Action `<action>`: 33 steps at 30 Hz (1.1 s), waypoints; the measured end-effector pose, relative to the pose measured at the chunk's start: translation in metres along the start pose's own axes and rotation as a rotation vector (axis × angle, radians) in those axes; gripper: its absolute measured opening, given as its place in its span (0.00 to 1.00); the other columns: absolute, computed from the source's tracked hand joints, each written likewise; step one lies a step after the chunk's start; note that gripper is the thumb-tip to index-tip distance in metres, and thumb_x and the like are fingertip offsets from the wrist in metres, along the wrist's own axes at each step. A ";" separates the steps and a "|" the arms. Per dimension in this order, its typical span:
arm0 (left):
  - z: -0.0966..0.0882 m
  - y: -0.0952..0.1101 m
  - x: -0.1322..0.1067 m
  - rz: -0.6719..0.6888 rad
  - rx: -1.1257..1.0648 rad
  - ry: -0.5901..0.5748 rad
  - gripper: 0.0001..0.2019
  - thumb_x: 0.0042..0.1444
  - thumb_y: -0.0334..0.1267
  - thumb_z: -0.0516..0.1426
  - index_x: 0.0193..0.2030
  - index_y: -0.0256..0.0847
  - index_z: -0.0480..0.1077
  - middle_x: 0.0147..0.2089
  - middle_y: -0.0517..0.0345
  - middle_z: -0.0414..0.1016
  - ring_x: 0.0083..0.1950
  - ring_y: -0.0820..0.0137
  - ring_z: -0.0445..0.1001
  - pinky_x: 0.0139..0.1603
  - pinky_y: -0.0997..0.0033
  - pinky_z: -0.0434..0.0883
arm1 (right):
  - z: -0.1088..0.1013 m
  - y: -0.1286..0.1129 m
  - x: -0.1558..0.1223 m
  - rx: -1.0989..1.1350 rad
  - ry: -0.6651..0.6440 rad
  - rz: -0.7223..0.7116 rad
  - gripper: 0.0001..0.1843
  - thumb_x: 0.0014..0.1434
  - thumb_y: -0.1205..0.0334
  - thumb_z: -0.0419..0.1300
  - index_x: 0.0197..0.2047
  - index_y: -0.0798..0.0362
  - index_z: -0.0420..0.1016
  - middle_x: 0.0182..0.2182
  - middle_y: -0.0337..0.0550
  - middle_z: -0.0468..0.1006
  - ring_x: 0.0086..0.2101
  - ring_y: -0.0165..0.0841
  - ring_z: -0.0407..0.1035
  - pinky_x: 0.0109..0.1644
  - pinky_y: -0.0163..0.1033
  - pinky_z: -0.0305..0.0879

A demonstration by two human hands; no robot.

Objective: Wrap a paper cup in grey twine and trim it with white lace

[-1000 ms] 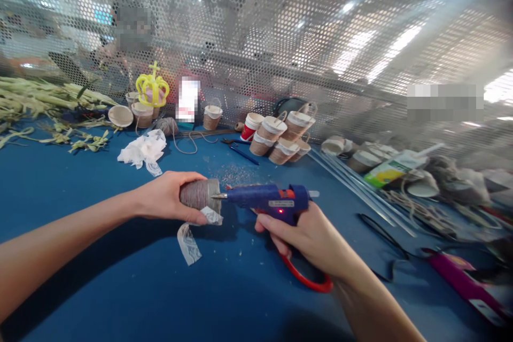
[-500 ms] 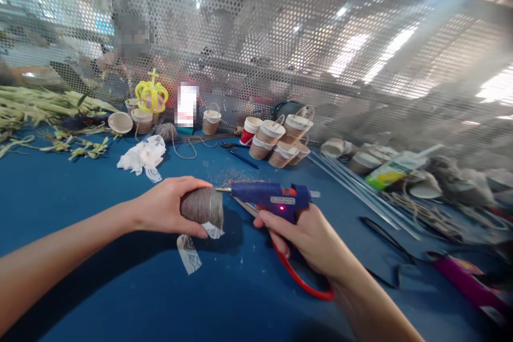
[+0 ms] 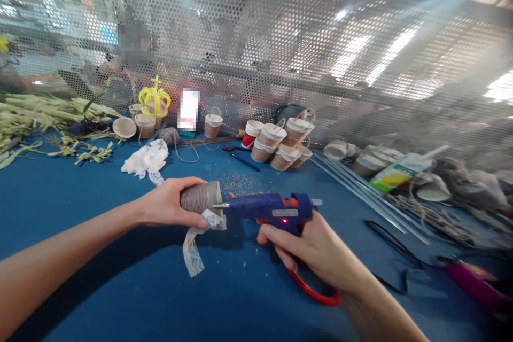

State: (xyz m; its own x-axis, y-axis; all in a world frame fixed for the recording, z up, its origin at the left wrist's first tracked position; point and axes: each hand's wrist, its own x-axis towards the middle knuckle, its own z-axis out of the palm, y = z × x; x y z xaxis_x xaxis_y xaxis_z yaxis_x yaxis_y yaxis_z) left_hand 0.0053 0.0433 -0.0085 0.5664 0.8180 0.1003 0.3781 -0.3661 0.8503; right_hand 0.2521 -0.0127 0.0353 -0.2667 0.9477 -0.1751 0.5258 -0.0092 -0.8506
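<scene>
My left hand (image 3: pixel 170 204) is wrapped round a cup wound with grey-brown twine (image 3: pixel 196 197), lying sideways with its rim to the right. A strip of white lace (image 3: pixel 193 254) is against the cup by my thumb, its loose end hanging down to the table. In my right hand (image 3: pixel 308 240) is a blue glue gun (image 3: pixel 264 207) with a red light lit. Its metal nozzle meets the cup near the rim, above the lace. The red handle of scissors (image 3: pixel 316 293) loops out below the same hand; their blades are hidden.
Several twine-wrapped cups (image 3: pixel 267 136) stand at the back beside a red cup (image 3: pixel 252 132). Crumpled white lace (image 3: pixel 146 157), a yarn ball (image 3: pixel 169 136) and a yellow crown (image 3: pixel 155 100) are left. Glue sticks (image 3: pixel 368 197) and a black cord (image 3: pixel 393 243) lie right. A perforated metal screen (image 3: pixel 256 43) rises behind.
The cup has turned in my left hand, bringing more lace and the rim into view. The nozzle has moved down along the rim toward the lace. The scissor blades are now out of sight.
</scene>
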 end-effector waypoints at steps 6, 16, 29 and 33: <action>0.000 0.004 -0.001 -0.030 -0.030 0.006 0.30 0.40 0.47 0.62 0.50 0.37 0.64 0.43 0.53 0.72 0.42 0.62 0.71 0.42 0.63 0.70 | 0.000 0.000 -0.002 -0.010 0.010 -0.009 0.15 0.51 0.52 0.58 0.24 0.56 0.73 0.09 0.33 0.64 0.13 0.24 0.58 0.20 0.30 0.58; 0.002 0.010 -0.003 0.120 0.284 0.090 0.32 0.39 0.49 0.63 0.52 0.39 0.64 0.47 0.52 0.72 0.46 0.61 0.70 0.47 0.63 0.66 | 0.002 0.003 0.000 -0.003 0.069 -0.036 0.17 0.53 0.51 0.57 0.26 0.57 0.73 0.09 0.32 0.63 0.14 0.24 0.57 0.20 0.30 0.59; 0.007 0.012 -0.005 0.131 0.374 0.085 0.35 0.38 0.53 0.62 0.54 0.41 0.62 0.47 0.49 0.70 0.47 0.58 0.70 0.48 0.57 0.66 | -0.003 0.006 0.008 0.245 0.167 -0.074 0.14 0.49 0.54 0.60 0.23 0.55 0.66 0.10 0.32 0.62 0.14 0.23 0.55 0.19 0.32 0.55; 0.005 0.010 -0.006 0.064 0.248 0.147 0.33 0.39 0.51 0.61 0.53 0.41 0.63 0.50 0.50 0.70 0.49 0.56 0.69 0.50 0.57 0.66 | -0.015 0.015 0.020 0.310 0.380 -0.047 0.14 0.42 0.57 0.65 0.28 0.55 0.66 0.21 0.36 0.70 0.22 0.25 0.64 0.25 0.32 0.61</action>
State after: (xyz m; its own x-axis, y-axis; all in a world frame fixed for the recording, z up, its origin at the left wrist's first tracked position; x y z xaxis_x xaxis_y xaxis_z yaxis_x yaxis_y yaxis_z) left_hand 0.0088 0.0325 -0.0032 0.4893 0.8386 0.2394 0.5229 -0.5018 0.6891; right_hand 0.2666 0.0105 0.0265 0.0595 0.9982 0.0113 0.2402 -0.0034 -0.9707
